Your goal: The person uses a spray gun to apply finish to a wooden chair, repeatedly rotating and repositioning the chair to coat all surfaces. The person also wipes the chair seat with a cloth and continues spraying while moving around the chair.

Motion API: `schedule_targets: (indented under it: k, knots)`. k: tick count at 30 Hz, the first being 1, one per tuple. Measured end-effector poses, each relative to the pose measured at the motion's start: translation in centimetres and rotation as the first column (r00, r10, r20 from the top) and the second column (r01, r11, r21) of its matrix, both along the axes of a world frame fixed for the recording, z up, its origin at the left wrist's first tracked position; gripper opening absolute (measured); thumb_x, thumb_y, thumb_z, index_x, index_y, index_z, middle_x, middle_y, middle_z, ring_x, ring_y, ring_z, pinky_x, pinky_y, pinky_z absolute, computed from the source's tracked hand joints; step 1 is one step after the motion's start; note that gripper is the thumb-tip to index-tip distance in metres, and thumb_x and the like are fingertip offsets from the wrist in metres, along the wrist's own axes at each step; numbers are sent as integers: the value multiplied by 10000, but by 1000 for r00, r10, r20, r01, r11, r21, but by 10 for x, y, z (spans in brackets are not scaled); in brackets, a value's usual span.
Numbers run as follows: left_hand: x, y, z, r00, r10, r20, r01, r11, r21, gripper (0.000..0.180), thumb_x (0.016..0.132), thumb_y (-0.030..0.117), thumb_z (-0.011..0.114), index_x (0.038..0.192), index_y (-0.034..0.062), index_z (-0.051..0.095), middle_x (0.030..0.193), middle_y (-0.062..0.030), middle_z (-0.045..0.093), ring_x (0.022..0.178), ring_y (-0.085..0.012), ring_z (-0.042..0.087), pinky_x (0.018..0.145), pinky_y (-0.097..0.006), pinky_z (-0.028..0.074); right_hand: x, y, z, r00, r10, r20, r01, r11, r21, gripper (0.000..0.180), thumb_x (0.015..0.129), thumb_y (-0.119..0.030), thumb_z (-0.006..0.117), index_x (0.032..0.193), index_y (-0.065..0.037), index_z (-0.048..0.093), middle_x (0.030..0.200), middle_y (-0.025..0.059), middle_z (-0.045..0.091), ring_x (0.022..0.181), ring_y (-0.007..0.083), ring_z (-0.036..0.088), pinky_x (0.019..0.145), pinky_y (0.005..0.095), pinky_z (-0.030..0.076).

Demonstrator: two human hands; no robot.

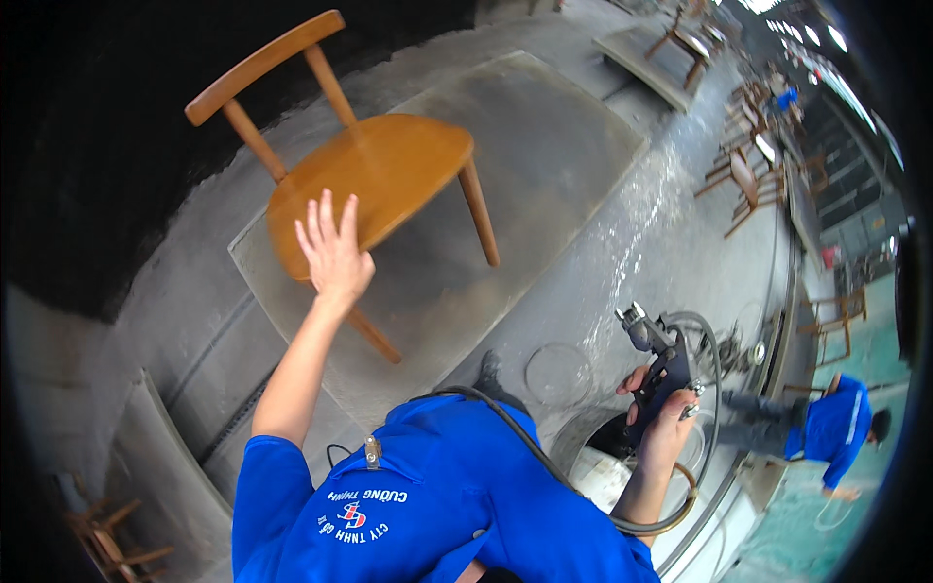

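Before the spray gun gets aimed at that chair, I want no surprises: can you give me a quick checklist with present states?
1. Left hand steadying the wooden chair: ok, open palm at the seat's front edge.
2. Right hand gripping the spray gun: ok.
3. Nozzle pointed at chair: not ok, it points elsewhere.
4. Hose free of kinks: cannot tell.
5. Co-worker clear of the chair: ok, far right.

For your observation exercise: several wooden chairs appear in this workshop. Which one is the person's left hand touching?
The big honey-coloured chair on the grey platform; the left hand rests on its seat's front edge. The other chairs stand far off.
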State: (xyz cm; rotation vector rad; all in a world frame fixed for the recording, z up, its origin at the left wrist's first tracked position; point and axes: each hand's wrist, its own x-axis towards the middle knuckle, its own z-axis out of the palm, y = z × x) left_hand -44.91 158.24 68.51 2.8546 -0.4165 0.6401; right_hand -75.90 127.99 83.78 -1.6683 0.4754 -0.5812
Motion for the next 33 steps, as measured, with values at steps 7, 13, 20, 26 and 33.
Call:
schedule_targets:
  k: [7,13,20,26,33]
  knots:
    - [48,20,11,949,-69,308,89,995,-52,845,896,546,645,1538,97,327,1609,-132,271,1512,-339,190,1228,-558,106,-19,3,-25,988,-114,-106,133,970,204,717,963,-701,411,1021,-1,554,819,93,637,743,177,669,457,227,394]
    - [75,16,8,892,137,430,-49,977,-210,609,977,449,560,1454,85,460,1538,-140,395,1463,-344,313,1197,-555,189,-54,-30,-59,863,-319,-392,426,877,224,612,1003,-632,425,1035,-33,542,780,87,646,661,168,662,414,232,405]
    - [106,3,12,820,413,396,-329,906,-265,538,1007,434,509,1440,117,476,1518,-145,411,1446,-352,330,1176,-600,190,-27,-79,-31,894,-321,-314,424,834,353,755,964,-720,357,1098,-22,610,757,86,622,621,186,645,375,217,401]
    - [133,-25,9,731,579,361,-474,812,-341,517,1016,423,465,1412,93,500,1504,-168,429,1423,-355,357,1164,-583,218,106,-171,-17,991,28,130,-98,817,568,772,963,-716,351,1550,-222,269,721,85,538,602,214,584,345,210,354]
    - [141,-21,13,573,750,330,-707,656,-264,516,1018,456,454,1374,93,546,1470,-155,471,1365,-348,428,1140,-539,280,213,-315,-52,925,274,-262,-93,834,544,850,960,-728,328,1532,-99,338,783,93,604,682,189,655,360,207,375]
